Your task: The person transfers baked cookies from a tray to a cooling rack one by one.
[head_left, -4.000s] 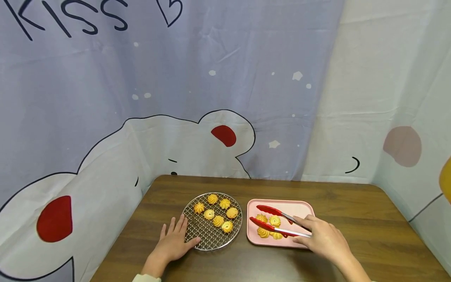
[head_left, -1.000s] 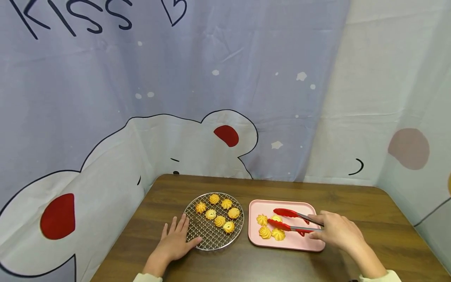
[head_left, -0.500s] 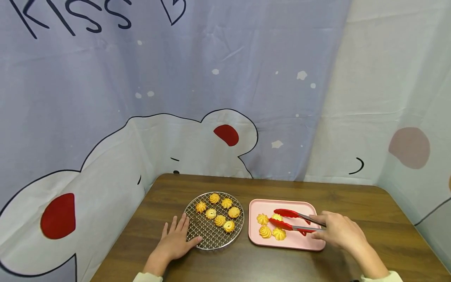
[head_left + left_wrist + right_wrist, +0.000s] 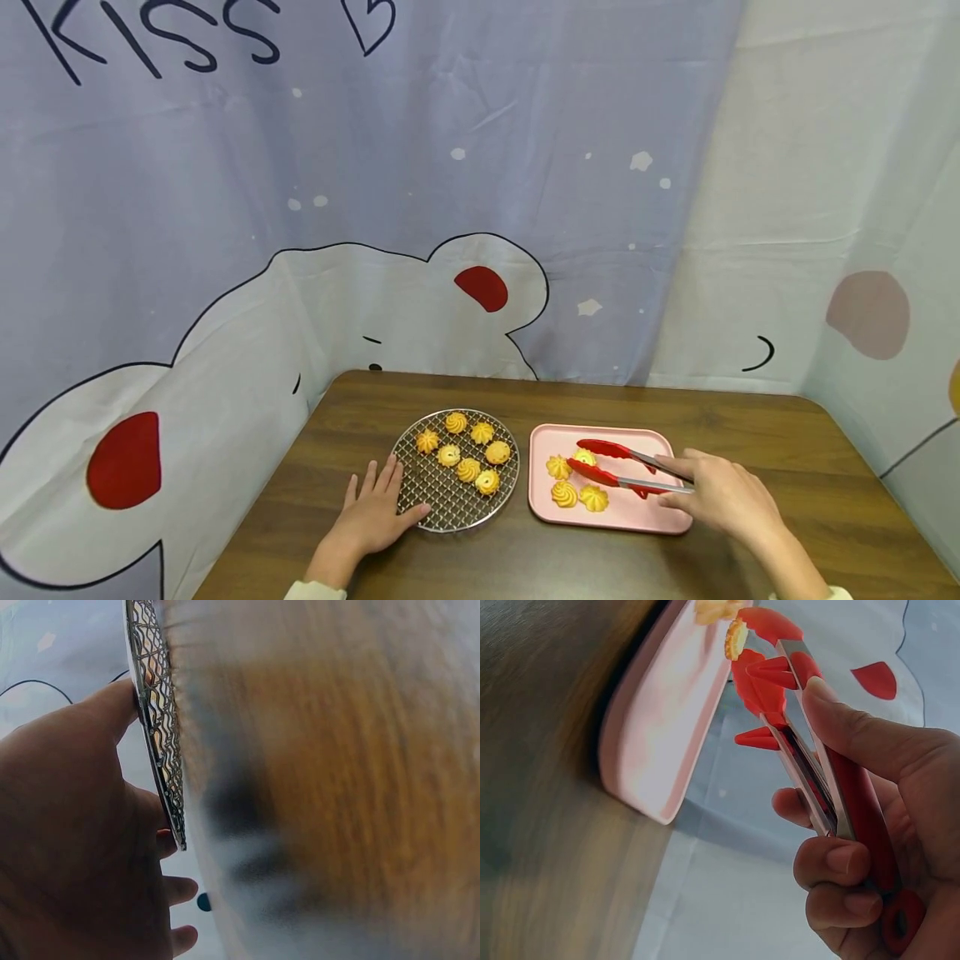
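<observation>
Tongs (image 4: 617,467) have slid back toward the 3 o'clock side of the tray since four seconds ago, and their red tips have narrowed around one cookie; the left hand and rack haven't moved.

Right hand (image 4: 722,493) grips the tongs by the handles, thumb on top and fingers curled beneath (right wrist view shows this clearly (image 4: 840,787)). Tips sit on either side of a cookie (image 4: 584,457) near the tray's 12 o'clock edge. Can't tell if the cookie is clamped or only bracketed. Holding far back on the handles keeps the hand off the food and off the tray.

Left hand (image 4: 369,517) lies flat on the table (image 4: 712,417), fingers spread, thumb and fingertips touching the wire rack (image 4: 420,500) rim at about 8 o'clock. Left wrist view confirms the thumb against the rim (image 4: 154,735). Looks like bracing, so the rack doesn't skate.

Contents:
- Rack: six cookies (image 4: 465,454), clustered in the half from 10 to 3 o'clock; near half bare mesh.
- Pink tray (image 4: 660,521), just beside the rack at its 3 o'clock: four cookies, all in the 9 o'clock half. One between the tips, three loose (image 4: 576,490) near 8 o'clock.
</observation>
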Tool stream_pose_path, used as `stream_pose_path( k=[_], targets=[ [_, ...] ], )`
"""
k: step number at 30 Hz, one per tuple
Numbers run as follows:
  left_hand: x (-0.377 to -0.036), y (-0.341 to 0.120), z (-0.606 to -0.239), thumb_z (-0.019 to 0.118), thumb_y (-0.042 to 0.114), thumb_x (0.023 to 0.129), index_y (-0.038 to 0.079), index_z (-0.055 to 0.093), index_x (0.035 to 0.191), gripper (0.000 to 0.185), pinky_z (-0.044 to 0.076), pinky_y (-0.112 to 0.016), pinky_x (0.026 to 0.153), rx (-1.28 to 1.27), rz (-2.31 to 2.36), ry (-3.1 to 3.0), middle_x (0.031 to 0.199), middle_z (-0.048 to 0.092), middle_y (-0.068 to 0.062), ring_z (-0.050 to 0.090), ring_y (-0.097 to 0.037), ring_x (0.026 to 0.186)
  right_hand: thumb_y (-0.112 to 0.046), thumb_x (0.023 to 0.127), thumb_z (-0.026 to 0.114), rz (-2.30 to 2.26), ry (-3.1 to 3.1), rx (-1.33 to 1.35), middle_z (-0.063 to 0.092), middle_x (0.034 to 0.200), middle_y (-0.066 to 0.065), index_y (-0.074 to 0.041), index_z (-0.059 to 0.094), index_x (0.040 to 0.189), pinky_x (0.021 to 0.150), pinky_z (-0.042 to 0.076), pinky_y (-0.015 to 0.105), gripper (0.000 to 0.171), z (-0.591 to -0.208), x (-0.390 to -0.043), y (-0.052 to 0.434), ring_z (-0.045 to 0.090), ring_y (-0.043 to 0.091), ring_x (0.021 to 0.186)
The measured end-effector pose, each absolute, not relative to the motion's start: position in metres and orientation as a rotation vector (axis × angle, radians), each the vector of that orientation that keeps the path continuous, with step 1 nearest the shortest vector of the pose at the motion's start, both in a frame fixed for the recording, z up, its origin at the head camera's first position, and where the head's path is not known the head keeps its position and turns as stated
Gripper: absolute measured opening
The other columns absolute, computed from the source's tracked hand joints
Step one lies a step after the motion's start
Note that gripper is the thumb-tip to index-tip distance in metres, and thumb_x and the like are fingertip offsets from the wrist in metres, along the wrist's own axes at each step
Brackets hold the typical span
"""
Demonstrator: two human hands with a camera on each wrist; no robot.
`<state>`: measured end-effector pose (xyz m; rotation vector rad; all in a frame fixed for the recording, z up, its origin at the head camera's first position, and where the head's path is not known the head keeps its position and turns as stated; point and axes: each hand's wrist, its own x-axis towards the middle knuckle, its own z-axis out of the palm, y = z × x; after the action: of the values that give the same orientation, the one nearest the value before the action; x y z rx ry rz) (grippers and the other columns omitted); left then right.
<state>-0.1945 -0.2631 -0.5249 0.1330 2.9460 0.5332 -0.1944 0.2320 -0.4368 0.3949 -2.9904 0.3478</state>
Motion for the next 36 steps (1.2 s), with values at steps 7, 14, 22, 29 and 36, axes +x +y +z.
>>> stream_pose_path(
  k=[7, 14, 22, 29, 36],
  targets=[
    [-0.194, -0.265, -0.527, 0.051, 0.069, 0.095, -0.004, 0.027, 0.158, 0.099, 0.000, -0.071, 0.117, 0.129, 0.535, 2.948, 0.168, 0.015, -0.020, 0.008, -0.050, 0.152, -0.048, 0.075, 0.086, 0.368, -2.930, 0.460, 0.071, 0.113, -0.008, -0.034, 0.075, 0.123, 0.058, 0.049, 0.041, 0.051, -0.432, -0.193, 0.215, 0.069, 0.022, 0.087],
    [-0.193, -0.265, -0.525, 0.052, 0.067, 0.095, -0.003, 0.029, 0.157, 0.097, 0.001, -0.071, 0.117, 0.135, 0.550, 2.947, 0.167, 0.017, -0.020, 0.009, -0.051, 0.152, -0.043, 0.075, 0.087, 0.428, -2.919, 0.495, 0.065, 0.095, -0.017, -0.032, 0.075, 0.124, 0.053, 0.041, 0.031, 0.052, -0.429, -0.196, 0.195, 0.055, 0.010, 0.067],
    [-0.192, -0.266, -0.524, 0.052, 0.068, 0.095, -0.003, 0.029, 0.158, 0.097, 0.000, -0.071, 0.117, 0.136, 0.558, 2.938, 0.168, 0.016, -0.019, 0.008, -0.050, 0.152, -0.044, 0.074, 0.088, 0.441, -2.892, 0.560, 0.063, 0.093, -0.020, -0.032, 0.075, 0.123, 0.055, 0.042, 0.031, 0.052, -0.429, -0.201, 0.173, 0.056, 0.009, 0.073],
    [-0.193, -0.266, -0.525, 0.052, 0.068, 0.095, -0.002, 0.029, 0.158, 0.096, 0.000, -0.071, 0.117, 0.135, 0.562, 2.931, 0.168, 0.015, -0.019, 0.007, -0.050, 0.152, -0.040, 0.074, 0.089, 0.444, -2.847, 0.634, 0.065, 0.092, -0.023, -0.031, 0.076, 0.122, 0.059, 0.045, 0.029, 0.051, -0.430, -0.207, 0.157, 0.058, 0.004, 0.079],
    [-0.191, -0.266, -0.522, 0.052, 0.067, 0.095, -0.001, 0.028, 0.158, 0.096, 0.000, -0.070, 0.118, 0.129, 0.553, 2.924, 0.168, 0.015, -0.018, 0.007, -0.049, 0.153, -0.042, 0.072, 0.089, 0.422, -2.764, 0.736, 0.066, 0.088, -0.022, -0.029, 0.077, 0.120, 0.060, 0.045, 0.028, 0.050, -0.430, -0.211, 0.143, 0.056, 0.000, 0.071]
  ],
)
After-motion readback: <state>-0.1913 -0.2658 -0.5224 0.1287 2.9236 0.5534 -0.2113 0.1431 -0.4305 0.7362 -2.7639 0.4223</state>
